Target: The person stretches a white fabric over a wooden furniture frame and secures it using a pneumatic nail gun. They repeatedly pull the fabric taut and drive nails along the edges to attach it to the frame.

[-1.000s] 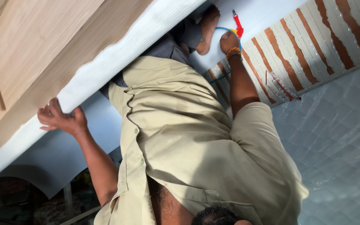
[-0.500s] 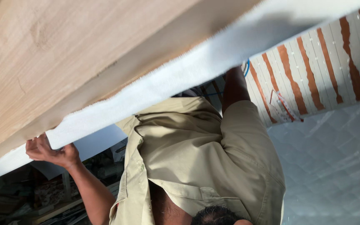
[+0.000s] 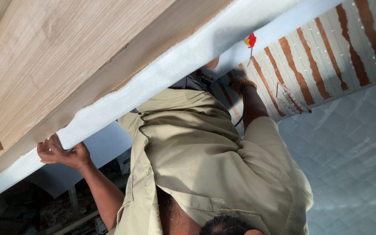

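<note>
The pale wooden panel (image 3: pixel 66 56) fills the upper left of my feed, running on a slant. It has light grain and a thin raised batten near its left edge. Along its lower edge lies a white woven fabric strip (image 3: pixel 166 76), fuzzy at the border, following the panel from the lower left up towards the top right.

The left hand (image 3: pixel 62 153) is clamped on the lower end of that strip. Its fingers curl over the edge, the wrist is bent back and the forearm rises from below. The right hand (image 3: pixel 239 82) is well apart from it, stretched forward past the beige shirt (image 3: pixel 205 161) with the arm nearly straight. It wears an orange beaded bracelet (image 3: pixel 245 83) at the wrist.

Just beyond the right hand a red-handled thin tool (image 3: pixel 250 41) stands against the strip, its shaft pointing down towards the hand. From here I cannot tell whether those fingers are closed on anything, as the strip's edge and the shirt cover most of them.

An orange-and-white striped mat (image 3: pixel 327 56) lies beyond, and beside it a grey quilted sheet (image 3: pixel 353 165). The panel's top and left are cut off by the frame. The dark clutter at the lower left is too dim to read.
</note>
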